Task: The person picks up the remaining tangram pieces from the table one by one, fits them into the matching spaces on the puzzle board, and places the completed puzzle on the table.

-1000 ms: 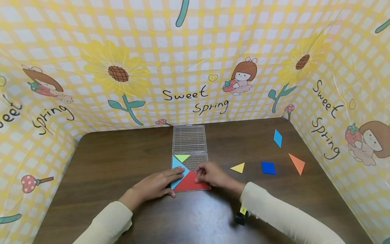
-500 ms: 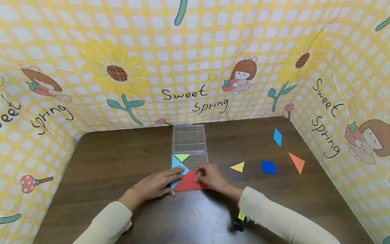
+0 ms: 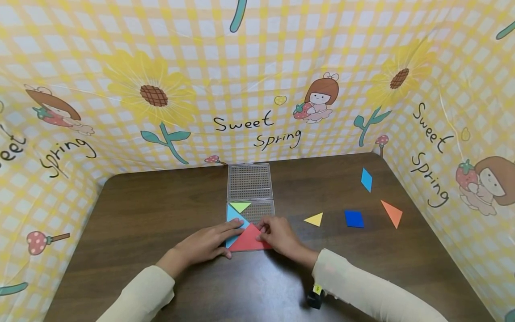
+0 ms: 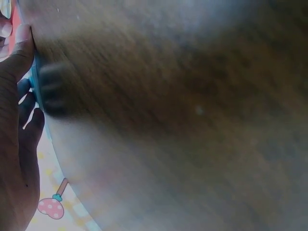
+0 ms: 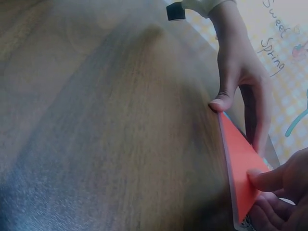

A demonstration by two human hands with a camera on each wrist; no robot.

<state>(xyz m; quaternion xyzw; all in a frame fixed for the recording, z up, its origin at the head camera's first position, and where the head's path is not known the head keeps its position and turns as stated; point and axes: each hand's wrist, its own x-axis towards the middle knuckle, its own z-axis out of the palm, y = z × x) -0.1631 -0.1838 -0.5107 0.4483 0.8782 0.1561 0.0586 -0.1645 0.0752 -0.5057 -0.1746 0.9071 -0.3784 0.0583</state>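
In the head view, a clear hinged case lies unfolded, with a near tray (image 3: 265, 208) holding tangram pieces. Inside it are a light green triangle (image 3: 240, 206), a large light blue triangle (image 3: 233, 214) and a large red triangle (image 3: 247, 239). My left hand (image 3: 205, 243) lies with extended fingers over the blue triangle, its thumb by the tray's front left corner. My right hand (image 3: 281, 235) pinches the red triangle at its upper right edge. In the right wrist view that thumb (image 5: 267, 179) presses on the red face, with curled fingers beside the edge.
The patterned far half (image 3: 250, 182) of the case lies behind the tray. To the right are a yellow triangle (image 3: 314, 219), a dark blue square (image 3: 354, 219), an orange triangle (image 3: 392, 214) and a light blue parallelogram (image 3: 366, 180). A checked cloth (image 3: 177, 67) walls the table.
My right wrist and forearm have shifted slightly left and toward me, the hand staying at the red triangle. The left hand has kept its place. Loose pieces lie as before.
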